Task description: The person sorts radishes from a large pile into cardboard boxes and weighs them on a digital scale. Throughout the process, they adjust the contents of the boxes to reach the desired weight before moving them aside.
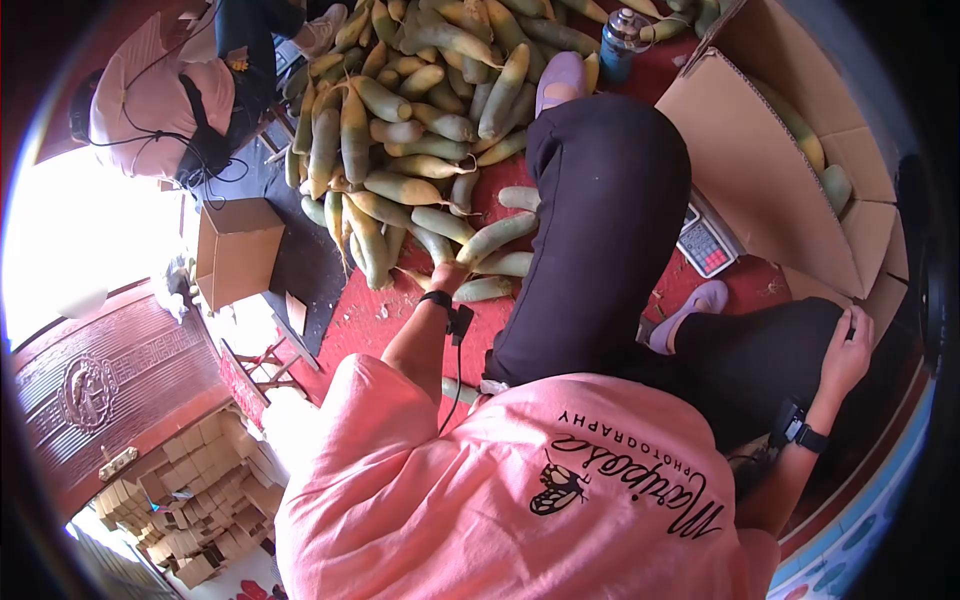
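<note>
The person sits on the red floor (380, 315) in a pink shirt (480, 510). Its print, seen upside down from this view, reads "PHOTOGRAPHY" in capitals under a looping script word that looks like "Maiboao", beside a small butterfly mark. The left hand (450, 274), with a black band on its wrist, reaches down to the near edge of a big pile of long green-and-white vegetables (400, 130). It is at or just beside the nearest vegetable (483, 290), but the fingers are hidden, so I cannot tell how far they are open or whether they grip it. The right hand (848, 350), a dark watch on its wrist, rests loosely spread on the right knee and holds nothing. It lies next to a flap of a large open cardboard box (770, 170) with a few of the same vegetables inside. Between the box and the bent left leg sits a scale (705, 245) with a keypad whose markings are too small to read. A bottle (622, 35) stands at the far edge of the pile. Beyond the pile's left side another person (150, 90) in pink bends over, near a small cardboard box (240, 250).
</note>
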Tool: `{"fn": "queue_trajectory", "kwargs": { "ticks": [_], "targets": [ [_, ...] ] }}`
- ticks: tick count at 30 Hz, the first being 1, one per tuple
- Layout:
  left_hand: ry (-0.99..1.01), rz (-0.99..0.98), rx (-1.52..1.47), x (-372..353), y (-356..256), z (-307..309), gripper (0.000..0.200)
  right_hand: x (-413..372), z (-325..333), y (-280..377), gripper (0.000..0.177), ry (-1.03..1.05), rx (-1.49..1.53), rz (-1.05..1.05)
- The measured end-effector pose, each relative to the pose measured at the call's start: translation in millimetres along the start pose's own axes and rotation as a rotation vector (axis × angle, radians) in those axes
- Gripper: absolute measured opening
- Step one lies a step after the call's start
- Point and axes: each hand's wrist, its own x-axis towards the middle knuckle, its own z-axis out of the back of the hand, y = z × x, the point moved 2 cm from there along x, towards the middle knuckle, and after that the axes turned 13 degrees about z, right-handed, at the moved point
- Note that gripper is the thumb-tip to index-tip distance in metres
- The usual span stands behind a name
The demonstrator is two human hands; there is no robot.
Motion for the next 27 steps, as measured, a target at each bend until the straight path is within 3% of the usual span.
{"fn": "queue_trajectory", "kwargs": {
  "ticks": [1,2,5,9,10,11,13,17,21,25,27],
  "targets": [
    [-0.007,0.066,-0.138,0.1,5.7,-10.7,0.053,1.5,-0.1,1.2,0.019,0.005,-0.002,0.001],
    [-0.164,-0.003,-0.189,-1.3,9.7,-18.4,0.052,3.2,-0.6,2.5,0.019,0.009,-0.003,0.003],
    [-0.193,0.113,-0.098,-18.8,-2.4,-6.8,0.05,5.4,-2.0,3.3,0.019,0.024,0.014,0.002],
    [-0.134,0.172,-0.105,-12.6,-0.2,-0.6,0.052,6.8,-1.7,5.1,0.019,0.045,0.009,-0.035],
    [0.094,0.176,-0.278,-32.6,-6.0,18.1,0.052,7.5,-1.3,6.2,0.019,0.053,0.003,-0.022],
    [0.095,0.178,-0.279,-33.7,-2.7,21.0,0.052,8.2,-1.3,7.5,0.019,0.062,-0.003,-0.01],
    [0.151,0.051,-0.434,-36.9,-1.0,25.1,0.048,9.9,-0.3,10.8,0.019,0.063,-0.003,-0.007],
    [0.061,-0.057,-0.189,-49.8,7.9,35.1,0.044,11.1,0.2,10.4,0.019,0.064,-0.023,0.013],
    [0.174,-0.101,-0.274,-73.2,37.3,47.7,0.044,10.1,-0.6,7.6,0.019,0.071,-0.037,0.022],
    [0.184,0.056,-0.346,-119.3,57.2,75.4,0.042,11.3,0.4,9.4,0.019,0.068,-0.023,0.024],
    [0.202,0.072,-0.461,-106.5,96.5,66.4,0.037,11.2,-0.5,7.6,0.019,0.066,-0.027,0.04]
  ]
}}
